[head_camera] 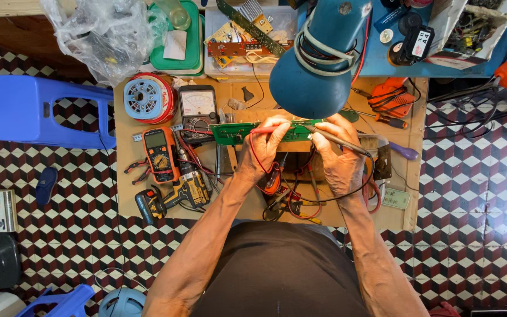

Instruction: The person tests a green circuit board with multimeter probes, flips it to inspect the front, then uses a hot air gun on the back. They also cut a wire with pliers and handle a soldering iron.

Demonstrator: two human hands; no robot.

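From my head camera, my left hand (263,147) pinches a thin red test lead (252,154) against the long green circuit board (247,132) lying on the low wooden workbench (125,176). My right hand (338,154) grips a dark pen-shaped probe (338,141), its tip seemingly touching the board beneath the blue lamp shade (318,58).

electronics repair workshop | multimeters (161,155), circuit boards (243,48), cordless drill (174,196)
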